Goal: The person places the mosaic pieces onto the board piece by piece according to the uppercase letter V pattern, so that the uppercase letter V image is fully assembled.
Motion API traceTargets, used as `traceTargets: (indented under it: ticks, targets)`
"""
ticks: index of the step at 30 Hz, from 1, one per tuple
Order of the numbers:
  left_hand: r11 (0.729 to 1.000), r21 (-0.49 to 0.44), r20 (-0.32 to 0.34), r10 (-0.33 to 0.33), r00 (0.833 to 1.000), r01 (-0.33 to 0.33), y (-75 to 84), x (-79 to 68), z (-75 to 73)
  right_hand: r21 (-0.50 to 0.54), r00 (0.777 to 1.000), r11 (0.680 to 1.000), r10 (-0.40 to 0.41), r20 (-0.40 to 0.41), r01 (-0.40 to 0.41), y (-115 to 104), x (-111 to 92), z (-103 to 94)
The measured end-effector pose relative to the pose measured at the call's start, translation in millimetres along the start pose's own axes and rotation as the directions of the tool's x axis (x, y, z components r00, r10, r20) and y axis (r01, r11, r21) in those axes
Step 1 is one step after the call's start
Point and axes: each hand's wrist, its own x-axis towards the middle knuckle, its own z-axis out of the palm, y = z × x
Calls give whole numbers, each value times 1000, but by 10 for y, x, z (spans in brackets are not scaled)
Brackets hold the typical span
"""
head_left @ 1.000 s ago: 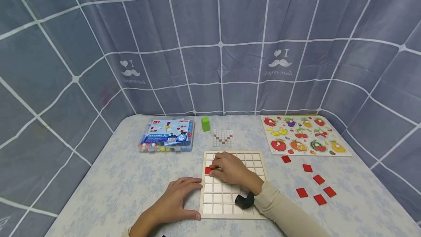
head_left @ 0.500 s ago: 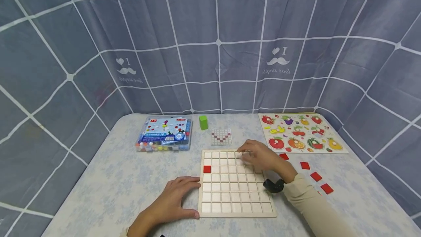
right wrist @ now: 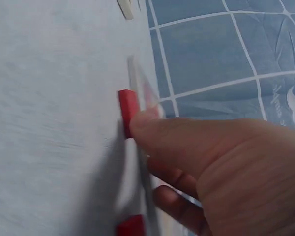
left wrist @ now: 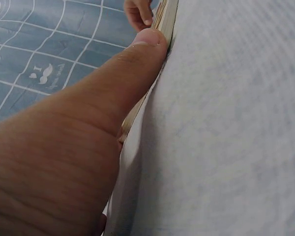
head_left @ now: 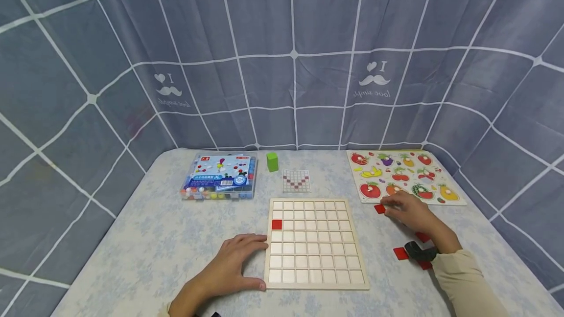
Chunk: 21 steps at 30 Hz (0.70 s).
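Note:
A square wooden grid board lies on the table with a red tile in its left column. My left hand rests at the board's left edge, fingers extended and thumb against the side. To the right, my right hand reaches beside a loose red square tile near the fruit puzzle. In the right wrist view the thumb tip overlaps that tile, and the other fingers are loosely bent. More red tiles lie under and around the right wrist, partly hidden.
Behind the board lies a small card printed with a red V pattern. A green block and a clear plastic box of coloured parts stand back left. The fruit puzzle lies back right, against a hanging checked curtain.
My right hand has left the red tile in the board's left column and moved right, off the board, to a loose tile by the fruit puzzle. The left hand stays put.

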Motion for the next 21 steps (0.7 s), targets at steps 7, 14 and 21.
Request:
traceTargets:
  ticks: [7, 14, 21]
  targets:
    - [1000, -4, 6, 0, 1000, 0, -5, -2, -4, -52, 998, 999, -2, -57, -1, 36, -19, 73]
    - [1000, 3, 27, -12, 1000, 12, -11, -8, 0, -32, 999, 999, 30, -30, -31, 49, -26, 94]
    - [1000, 13, 16, -1, 1000, 1, -10, -8, 2, -41, 999, 999, 22, -36, -24, 47, -6, 75]
